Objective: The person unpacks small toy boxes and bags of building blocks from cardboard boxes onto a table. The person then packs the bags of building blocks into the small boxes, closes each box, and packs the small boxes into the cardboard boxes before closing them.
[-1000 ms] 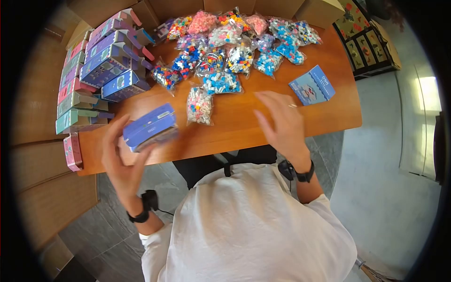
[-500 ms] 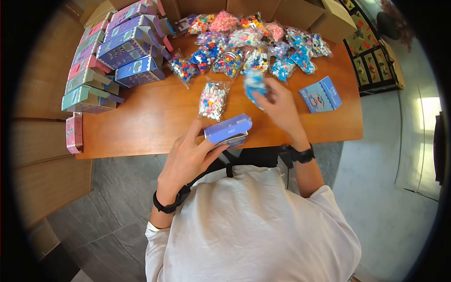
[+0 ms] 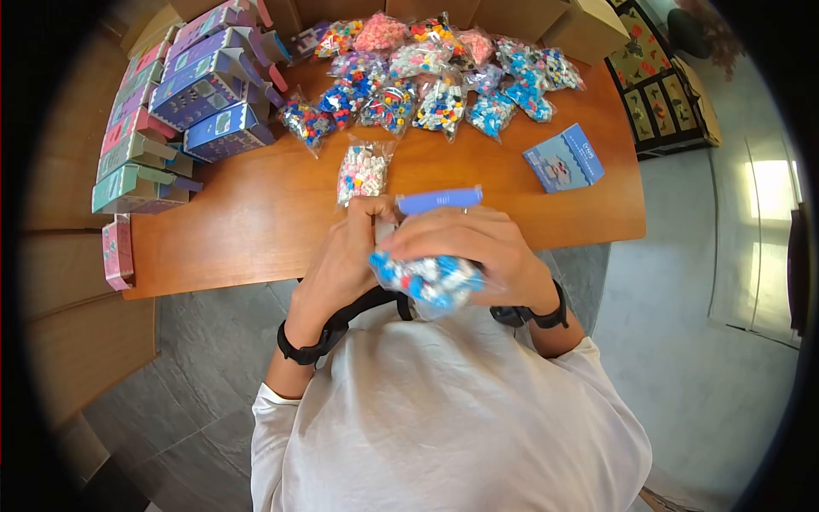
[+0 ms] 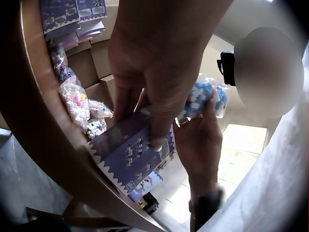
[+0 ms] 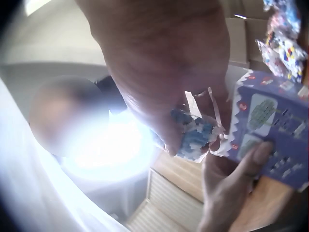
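Note:
The left hand [image 3: 337, 260] grips a purple-blue box [image 4: 133, 150], its thumb on the printed side in the left wrist view. Between the fingers and thumb of the right hand [image 3: 486, 252] is a clear bag of blue and white pieces [image 3: 431, 280], held close beside the box's end. In the right wrist view that bag [image 5: 195, 137] lies against the box's edge, by a raised flap. How far the bag is inside the box, if at all, I cannot tell. A bag of white and pink pieces [image 3: 363, 173] lies on the table just beyond the left hand.
Stacked open boxes [image 3: 200, 90] stand at the table's left, with a small pink box [image 3: 118, 252] at the corner. Many filled bags [image 3: 439, 104] cover the back. A light-blue box [image 3: 565, 160] is at the right. Cardboard boxes [image 3: 589, 30] line the far edge.
The right hand has brought the blue and white bag from over the table down to the box, near the body. The left hand still holds the box, and the two hands are now together.

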Demonstrator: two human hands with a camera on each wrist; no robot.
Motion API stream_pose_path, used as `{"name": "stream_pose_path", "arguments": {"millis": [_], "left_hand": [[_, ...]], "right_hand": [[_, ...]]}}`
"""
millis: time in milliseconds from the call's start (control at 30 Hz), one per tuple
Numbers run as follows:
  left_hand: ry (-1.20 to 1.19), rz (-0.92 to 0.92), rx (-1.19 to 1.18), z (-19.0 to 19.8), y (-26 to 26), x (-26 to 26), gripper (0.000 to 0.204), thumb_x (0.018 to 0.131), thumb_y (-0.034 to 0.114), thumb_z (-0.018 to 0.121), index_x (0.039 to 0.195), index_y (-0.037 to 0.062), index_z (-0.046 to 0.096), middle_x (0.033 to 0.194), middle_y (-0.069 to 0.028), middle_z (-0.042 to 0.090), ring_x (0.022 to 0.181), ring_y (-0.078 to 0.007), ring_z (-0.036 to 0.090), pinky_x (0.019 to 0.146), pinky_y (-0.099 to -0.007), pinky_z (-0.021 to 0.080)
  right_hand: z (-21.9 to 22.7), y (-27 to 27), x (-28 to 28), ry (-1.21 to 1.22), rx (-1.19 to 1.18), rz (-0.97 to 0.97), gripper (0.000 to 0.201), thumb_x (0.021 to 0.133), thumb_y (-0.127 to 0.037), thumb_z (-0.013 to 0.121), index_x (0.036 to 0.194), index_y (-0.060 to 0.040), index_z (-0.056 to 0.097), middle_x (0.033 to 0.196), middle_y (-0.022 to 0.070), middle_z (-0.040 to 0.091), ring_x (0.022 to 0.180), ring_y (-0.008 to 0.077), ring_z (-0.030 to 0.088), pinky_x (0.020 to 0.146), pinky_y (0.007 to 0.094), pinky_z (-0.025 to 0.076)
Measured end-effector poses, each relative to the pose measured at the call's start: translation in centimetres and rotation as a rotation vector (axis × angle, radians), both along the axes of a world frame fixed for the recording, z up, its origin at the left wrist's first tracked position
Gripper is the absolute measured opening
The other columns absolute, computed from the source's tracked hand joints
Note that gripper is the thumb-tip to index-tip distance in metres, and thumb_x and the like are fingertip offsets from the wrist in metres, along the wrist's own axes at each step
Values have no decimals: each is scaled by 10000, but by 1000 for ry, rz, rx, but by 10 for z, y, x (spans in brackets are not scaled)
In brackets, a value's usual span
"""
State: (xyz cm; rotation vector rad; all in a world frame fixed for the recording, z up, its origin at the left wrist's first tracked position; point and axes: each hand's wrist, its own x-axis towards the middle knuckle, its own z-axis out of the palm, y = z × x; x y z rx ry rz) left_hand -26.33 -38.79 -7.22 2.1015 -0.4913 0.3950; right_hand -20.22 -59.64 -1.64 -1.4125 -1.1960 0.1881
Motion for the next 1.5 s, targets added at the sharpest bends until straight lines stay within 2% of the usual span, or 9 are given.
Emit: {"name": "stream_pose_path", "arguments": {"millis": [333, 467, 567, 633, 767, 900, 1100, 1167, 1500], "left_hand": [[159, 74, -140, -17, -1, -5, 623, 809, 206, 903, 1174, 47, 424, 922, -177, 656, 771, -372, 715, 634, -422, 561], [-8, 75, -69, -20, -5, -1, 638, 808, 237, 906, 1169, 43, 417, 922, -179, 659, 745, -370, 711, 621, -420, 562], [-6, 67, -179, -25, -5, -1, 636, 803, 252, 909, 1183, 6, 462, 939, -182, 666, 821, -371, 718, 670, -434, 575], [11, 43, -37, -25, -4, -6, 761, 762, 103, 936, 1290, 29, 393, 1195, -161, 564, 1085, -288, 652, 955, -395, 568], [16, 60, -15, -22, -2, -11, 807, 780, 95, 920, 1370, 23, 374, 1243, -168, 569, 1145, -299, 650, 1002, -404, 550], [-54, 88, -198, -40, -8, -8, 510, 843, 218, 866, 1214, -29, 617, 1192, -204, 686, 1021, -361, 704, 894, -413, 572], [8, 27, -97, -18, -4, -7, 368, 855, 163, 827, 1180, 80, 673, 1220, -144, 677, 953, -318, 696, 825, -414, 566], [-96, 40, -60, -18, -5, -5, 357, 846, 162, 828, 1162, 96, 677, 1224, -128, 674, 936, -309, 693, 809, -414, 563], [-52, 31, -103, -17, -4, -5, 308, 819, 185, 855, 1013, 52, 655, 1190, -142, 701, 948, -297, 709, 814, -381, 576]], "right_hand": [[7, -16, 19, -379, -272, -346, 487, 707, -129, 892, 1155, -95, 705, 1063, 58, 758, 907, 280, 737, 727, 363, 559], [12, -21, 16, -368, -466, -389, 529, 690, -215, 925, 1148, -69, 704, 1120, 88, 732, 1000, 313, 680, 854, 377, 531], [13, -20, 11, -267, -384, -438, 502, 709, -211, 912, 1145, -64, 714, 1126, 101, 722, 1024, 304, 644, 883, 376, 507], [9, -26, 13, -307, -348, -489, 484, 717, -189, 906, 1143, -57, 718, 1111, 97, 716, 1017, 293, 641, 867, 375, 507], [-7, -32, 9, -330, -296, -596, 433, 729, -118, 889, 1121, -30, 728, 1127, 90, 686, 1001, 270, 640, 822, 367, 513], [-17, -29, 3, -381, -330, -617, 420, 753, -67, 873, 1140, -26, 713, 1174, 99, 660, 961, 256, 635, 786, 325, 517], [-18, -23, -10, 236, -8, -748, 349, 884, 30, 745, 1218, -22, 661, 1247, 133, 639, 925, 157, 610, 740, 238, 497], [-20, -29, -14, 711, -25, -469, 366, 906, 57, 698, 1262, -5, 637, 1270, 142, 628, 976, 146, 633, 778, 254, 516], [-49, -21, -8, 8, -1, -379, 365, 812, -73, 841, 1172, -50, 786, 1265, 132, 632, 1061, 209, 662, 866, 329, 556]]}}
